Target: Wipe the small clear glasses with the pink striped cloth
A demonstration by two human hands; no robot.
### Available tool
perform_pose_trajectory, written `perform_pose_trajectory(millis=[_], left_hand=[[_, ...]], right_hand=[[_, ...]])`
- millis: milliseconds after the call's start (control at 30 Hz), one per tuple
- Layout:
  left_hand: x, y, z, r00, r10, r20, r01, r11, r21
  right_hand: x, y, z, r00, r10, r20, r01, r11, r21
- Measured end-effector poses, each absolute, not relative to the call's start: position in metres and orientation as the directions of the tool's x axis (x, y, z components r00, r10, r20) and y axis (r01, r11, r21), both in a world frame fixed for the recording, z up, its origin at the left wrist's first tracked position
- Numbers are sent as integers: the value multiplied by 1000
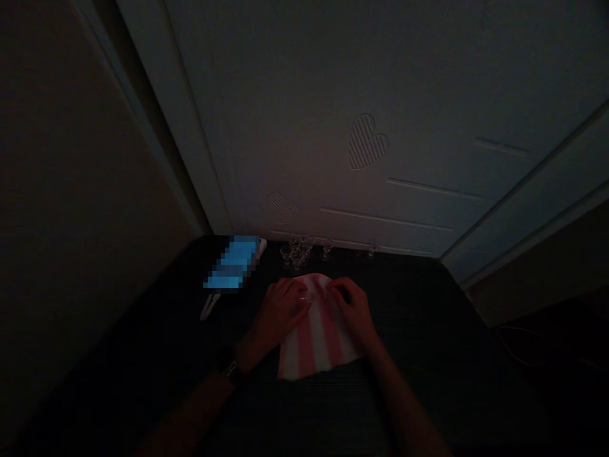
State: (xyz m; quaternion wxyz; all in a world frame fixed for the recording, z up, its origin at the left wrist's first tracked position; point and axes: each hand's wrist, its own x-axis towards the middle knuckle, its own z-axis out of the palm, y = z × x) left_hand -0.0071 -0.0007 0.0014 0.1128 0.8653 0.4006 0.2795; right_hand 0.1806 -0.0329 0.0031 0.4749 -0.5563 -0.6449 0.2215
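Observation:
In dim light, a pink-and-white striped cloth [315, 346] lies spread on the dark table between my hands. My left hand [281, 310] is closed round a small clear glass [307, 296], holding it over the cloth's upper part. The glass's full shape is partly hidden by my fingers. My right hand [351, 303] has its fingertips pinched on the cloth near its top right. Beyond the cloth stands a cluster of small stemmed glasses [297, 252]. One more stemmed glass [326, 249] stands just right of them, and another glass [372, 250] farther right.
A phone [234, 263] with a lit, blurred screen lies at the left back, with a pale strap [209, 306] below it. A white panel [295, 114] with carved hearts rises behind the table [419, 355]. A thin cable [514, 346] runs at the right.

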Motion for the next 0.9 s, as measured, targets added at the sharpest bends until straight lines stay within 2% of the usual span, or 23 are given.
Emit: perform_pose_trajectory(millis=[100,300,433,533,667,800,900], left_hand=[[-7,0,-1,521,759,390,630,-651,423],[-7,-1,0,545,753,367,632,-658,409],[-6,-1,0,543,746,387,617,-666,419],[-7,-2,0,546,729,412,598,-684,418],[-8,-3,1,582,690,430,550,-724,418],[-8,-4,1,621,671,405,529,-740,415],[-8,-4,0,619,681,391,545,-731,410]], right_hand=[[179,-35,6,59,934,353,477,284,-831],[182,-31,-3,231,913,336,438,211,-874],[183,-28,-12,243,923,298,442,168,-881],[183,-28,-14,214,921,326,554,160,-817],[183,-29,-13,103,936,338,722,163,-672],[182,-28,-12,15,944,330,786,193,-588],[182,-27,-11,4,946,325,799,192,-570]])
